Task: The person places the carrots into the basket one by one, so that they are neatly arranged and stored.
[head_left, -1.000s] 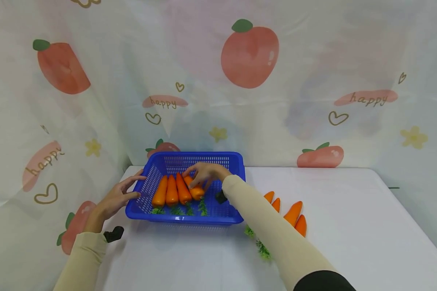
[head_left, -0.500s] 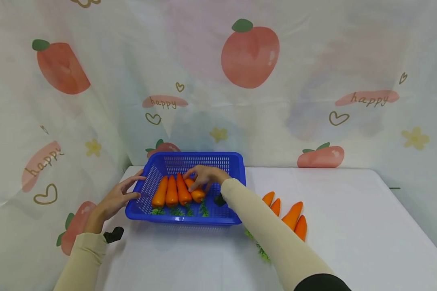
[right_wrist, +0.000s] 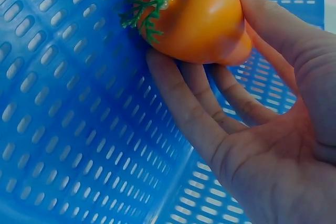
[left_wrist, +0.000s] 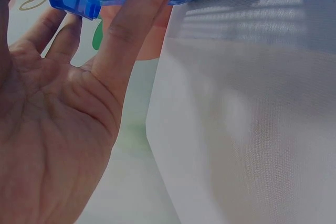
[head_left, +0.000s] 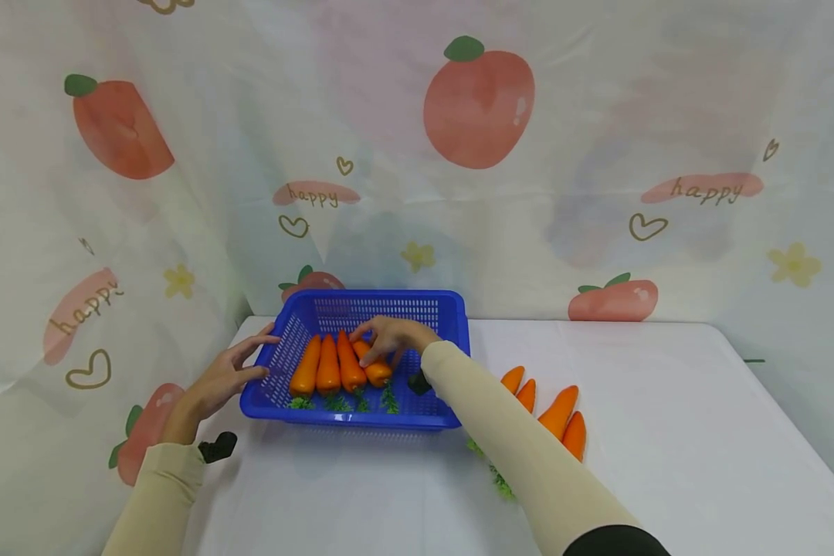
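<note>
Bright, even, seemingly overhead light; faint soft shadows, wide-angle edge bending, blurred close-up wrist views.

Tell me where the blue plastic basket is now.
In the head view, the blue plastic basket stands at the table's far left, by the printed curtain. The left hand rests on its left side, and four orange carrots lie on the table to its right.

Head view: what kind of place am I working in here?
Probably a staged tabletop set, not a real kitchen: a printed fruit backdrop hangs behind and beside a white table holding only a blue basket and glossy, toy-like carrots.
</note>
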### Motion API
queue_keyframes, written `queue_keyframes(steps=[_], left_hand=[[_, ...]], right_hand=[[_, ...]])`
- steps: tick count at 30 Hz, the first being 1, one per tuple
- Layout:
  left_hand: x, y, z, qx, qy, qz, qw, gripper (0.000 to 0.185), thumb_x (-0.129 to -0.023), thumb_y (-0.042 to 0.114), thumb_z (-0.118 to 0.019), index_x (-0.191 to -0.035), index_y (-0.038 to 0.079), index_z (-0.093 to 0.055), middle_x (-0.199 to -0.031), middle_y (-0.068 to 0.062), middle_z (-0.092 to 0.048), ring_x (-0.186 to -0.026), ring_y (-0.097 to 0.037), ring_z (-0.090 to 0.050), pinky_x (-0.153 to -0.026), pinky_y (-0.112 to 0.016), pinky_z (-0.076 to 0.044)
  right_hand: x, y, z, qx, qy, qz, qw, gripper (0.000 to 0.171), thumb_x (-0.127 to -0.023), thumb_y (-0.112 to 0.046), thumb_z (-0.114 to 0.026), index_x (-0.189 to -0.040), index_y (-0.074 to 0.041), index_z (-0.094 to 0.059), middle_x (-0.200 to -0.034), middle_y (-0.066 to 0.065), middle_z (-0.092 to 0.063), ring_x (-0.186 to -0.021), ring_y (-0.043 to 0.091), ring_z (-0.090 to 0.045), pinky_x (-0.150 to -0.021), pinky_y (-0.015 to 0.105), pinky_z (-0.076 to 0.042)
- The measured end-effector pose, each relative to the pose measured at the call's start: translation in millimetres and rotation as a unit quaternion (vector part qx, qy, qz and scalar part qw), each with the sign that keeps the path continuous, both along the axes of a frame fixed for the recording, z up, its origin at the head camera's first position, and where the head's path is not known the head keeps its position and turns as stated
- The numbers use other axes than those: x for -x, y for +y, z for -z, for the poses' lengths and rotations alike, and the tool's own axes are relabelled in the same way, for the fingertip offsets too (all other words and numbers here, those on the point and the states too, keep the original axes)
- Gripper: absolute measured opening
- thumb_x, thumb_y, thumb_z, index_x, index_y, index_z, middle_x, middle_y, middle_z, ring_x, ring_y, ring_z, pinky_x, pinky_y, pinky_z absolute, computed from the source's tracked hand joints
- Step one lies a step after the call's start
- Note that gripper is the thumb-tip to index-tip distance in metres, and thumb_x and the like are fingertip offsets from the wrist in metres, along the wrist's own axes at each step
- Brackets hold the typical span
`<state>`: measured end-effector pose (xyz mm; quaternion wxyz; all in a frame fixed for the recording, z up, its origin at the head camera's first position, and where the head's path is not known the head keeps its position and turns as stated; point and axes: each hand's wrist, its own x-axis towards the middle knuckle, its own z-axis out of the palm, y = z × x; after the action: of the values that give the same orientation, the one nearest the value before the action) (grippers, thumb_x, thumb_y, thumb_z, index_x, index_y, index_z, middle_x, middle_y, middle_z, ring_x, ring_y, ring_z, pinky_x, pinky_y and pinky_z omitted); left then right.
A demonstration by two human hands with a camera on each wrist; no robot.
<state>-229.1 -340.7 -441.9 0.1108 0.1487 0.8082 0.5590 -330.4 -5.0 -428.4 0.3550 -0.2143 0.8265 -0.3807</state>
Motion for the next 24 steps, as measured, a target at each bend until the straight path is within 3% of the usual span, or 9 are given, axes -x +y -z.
queue_keyframes(steps=[5, 12, 15, 20, 24], left_hand=[[-0.6, 1, -0.6, 0.002, 0.000, 0.001, 1.0000, 0.055, -0.101, 0.013, -0.061, -0.153, 0.007, -0.042, -0.174, -0.004, -0.006, -0.154, -0.051, -0.005, -0.099, -0.066, -0.048], [-0.9, 2, -2.0, -0.005, -0.003, 0.001, 1.0000, 0.054, -0.102, 0.011, -0.061, -0.152, 0.005, -0.043, -0.174, -0.005, -0.006, -0.154, -0.050, -0.004, -0.099, -0.069, -0.046], [0.1, 2, -1.4, -0.004, -0.006, 0.000, 1.0000, 0.054, -0.102, 0.012, -0.061, -0.152, 0.006, -0.043, -0.174, -0.004, -0.005, -0.154, -0.050, -0.005, -0.100, -0.069, -0.045], [-0.7, 1, -1.3, -0.007, -0.008, 0.000, 0.9999, 0.055, -0.102, 0.012, -0.061, -0.153, 0.006, -0.042, -0.174, -0.003, -0.005, -0.153, -0.050, -0.008, -0.099, -0.067, -0.048], [-1.3, 0, 1.6, -0.007, -0.005, -0.001, 1.0000, 0.054, -0.102, 0.012, -0.061, -0.153, 0.008, -0.043, -0.174, -0.002, -0.006, -0.154, -0.049, -0.007, -0.100, -0.069, -0.046]], right_hand=[[-4.5, 2, -6.8, -0.014, 0.012, -0.014, 1.000, 0.066, -0.094, -0.018, -0.077, -0.153, -0.018, -0.049, -0.143, 0.021, -0.050, -0.114, 0.031, -0.061, -0.084, 0.049, -0.062], [-7.4, 7, -30.1, -0.058, 0.040, -0.047, 0.996, 0.077, -0.092, -0.022, -0.079, -0.158, -0.021, -0.040, -0.154, 0.022, -0.040, -0.124, 0.035, -0.057, -0.084, 0.053, -0.061], [-10.3, 13, -42.1, -0.057, 0.077, -0.076, 0.992, 0.079, -0.092, -0.023, -0.079, -0.159, -0.020, -0.036, -0.152, 0.026, -0.041, -0.132, 0.037, -0.051, -0.083, 0.053, -0.061], [-21.2, 29, -66.6, -0.056, 0.156, -0.109, 0.980, 0.077, -0.093, -0.029, -0.078, -0.159, -0.024, -0.037, -0.152, 0.023, -0.044, -0.117, 0.031, -0.062, -0.078, 0.044, -0.062], [-32.3, 46, -79.6, -0.042, 0.233, -0.121, 0.964, 0.076, -0.093, -0.033, -0.077, -0.158, -0.023, -0.039, -0.145, 0.019, -0.052, -0.102, 0.025, -0.067, -0.085, 0.039, -0.058]])
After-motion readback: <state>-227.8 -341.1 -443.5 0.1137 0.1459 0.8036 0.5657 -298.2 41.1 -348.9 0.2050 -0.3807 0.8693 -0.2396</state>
